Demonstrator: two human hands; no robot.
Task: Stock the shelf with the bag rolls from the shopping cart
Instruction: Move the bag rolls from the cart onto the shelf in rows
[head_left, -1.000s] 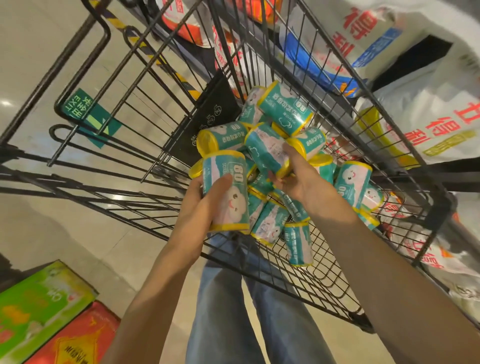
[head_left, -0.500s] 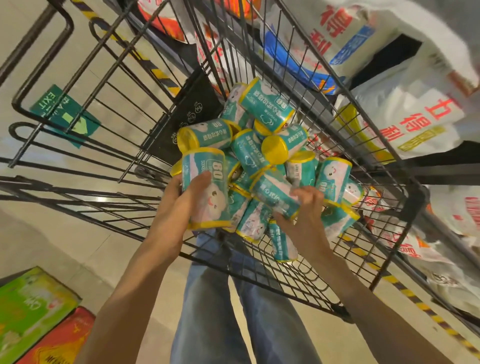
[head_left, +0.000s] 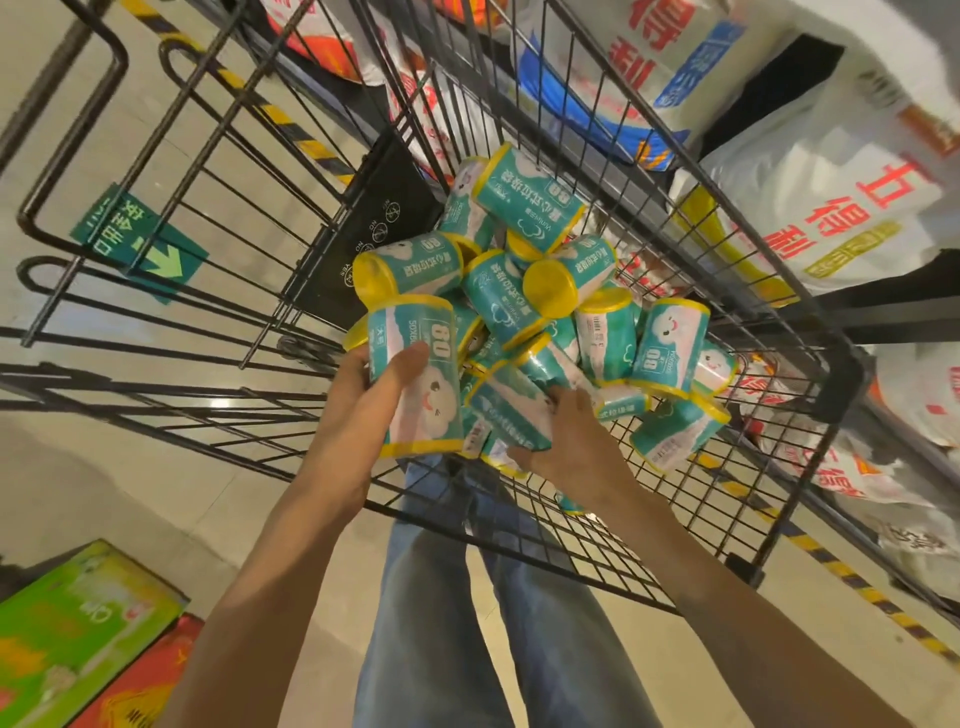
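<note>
A black wire shopping cart (head_left: 810, 426) holds a heap of several teal bag rolls (head_left: 524, 202) with yellow ends. My left hand (head_left: 363, 405) grips one upright roll (head_left: 415, 379) printed with an "80" and a cloud face, thumb across its front. Beside it, my right hand (head_left: 576, 441) curls round another roll (head_left: 511, 410) lying low in the pile near the cart's close edge. The shelf for the rolls is not in view.
Large white printed sacks (head_left: 821, 197) are stacked to the right of the cart. Green and red cartons (head_left: 78, 639) sit on the floor at the lower left. A green exit sticker (head_left: 140, 244) marks the tiled floor. My jeans-clad legs (head_left: 467, 623) stand below the cart.
My right hand let go of a roll high in the pile, dropped toward the near edge and took hold of a lower roll. My left hand kept its roll.
</note>
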